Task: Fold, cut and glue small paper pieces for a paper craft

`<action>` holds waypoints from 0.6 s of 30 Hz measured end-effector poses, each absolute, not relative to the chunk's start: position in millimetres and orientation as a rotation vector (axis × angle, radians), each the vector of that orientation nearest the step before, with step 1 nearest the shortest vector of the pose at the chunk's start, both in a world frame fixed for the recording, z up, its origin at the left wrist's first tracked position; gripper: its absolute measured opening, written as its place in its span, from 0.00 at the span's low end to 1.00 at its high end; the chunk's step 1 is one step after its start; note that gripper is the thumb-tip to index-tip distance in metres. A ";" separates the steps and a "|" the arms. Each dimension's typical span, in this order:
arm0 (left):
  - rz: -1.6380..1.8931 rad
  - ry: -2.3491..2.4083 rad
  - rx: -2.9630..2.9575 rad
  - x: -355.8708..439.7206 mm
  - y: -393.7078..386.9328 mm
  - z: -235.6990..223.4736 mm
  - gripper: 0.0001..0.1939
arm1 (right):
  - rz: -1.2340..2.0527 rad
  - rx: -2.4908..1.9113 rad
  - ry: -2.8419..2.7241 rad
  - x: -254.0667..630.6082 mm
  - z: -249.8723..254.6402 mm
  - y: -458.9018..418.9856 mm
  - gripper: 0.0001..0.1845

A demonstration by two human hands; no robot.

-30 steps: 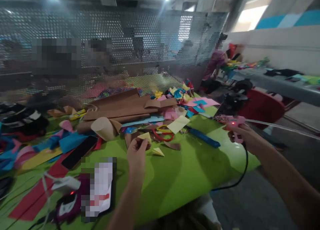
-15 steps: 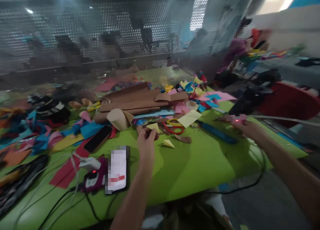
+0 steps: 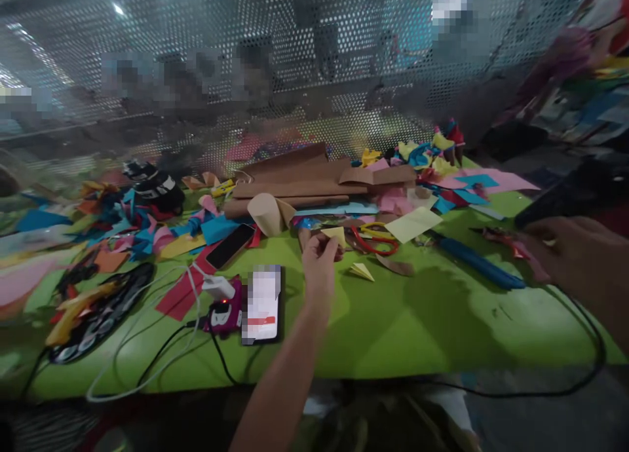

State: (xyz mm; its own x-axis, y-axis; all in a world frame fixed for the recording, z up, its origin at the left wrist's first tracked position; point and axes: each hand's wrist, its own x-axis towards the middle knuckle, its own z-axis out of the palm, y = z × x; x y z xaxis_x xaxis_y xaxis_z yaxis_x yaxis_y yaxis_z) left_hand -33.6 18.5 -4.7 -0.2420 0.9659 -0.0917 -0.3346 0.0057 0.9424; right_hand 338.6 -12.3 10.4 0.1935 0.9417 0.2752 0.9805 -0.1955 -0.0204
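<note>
My left hand (image 3: 320, 263) is raised over the green table (image 3: 403, 321), its fingers pinched on a small folded yellow paper piece (image 3: 335, 234). A second folded yellow piece (image 3: 362, 271) lies on the table just right of that hand. My right hand (image 3: 584, 262) is at the right edge, blurred by motion, closed around the pink glue gun (image 3: 511, 245), whose black cord (image 3: 584, 334) runs along the table's front edge.
Red-handled scissors (image 3: 374, 240), a blue tool (image 3: 474, 263), brown card sheets (image 3: 304, 183) and piles of coloured paper scraps (image 3: 137, 229) cover the back. Two phones (image 3: 230, 245) (image 3: 263, 304) and a charger with cables (image 3: 219, 288) lie left. A perforated metal screen (image 3: 295, 65) stands behind, with people beyond it.
The view has swung left and down. My right hand with the glue gun has come lower and nearer the table. My left hand keeps its pinch on the yellow piece.
</note>
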 end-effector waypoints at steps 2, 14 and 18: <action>1.497 1.166 0.790 -33.4 17.8 -4.3 0.15 | -0.083 -1.933 -2.027 293.6 17.3 -10.3 0.14; 1.493 1.184 0.737 -33.8 15.4 -2.4 0.16 | 0.450 -1.424 -2.634 122.4 -6.1 23.3 0.15; 1.494 1.164 0.726 -33.9 14.3 0.0 0.16 | 0.547 -1.466 -2.418 129.7 -11.4 24.2 0.08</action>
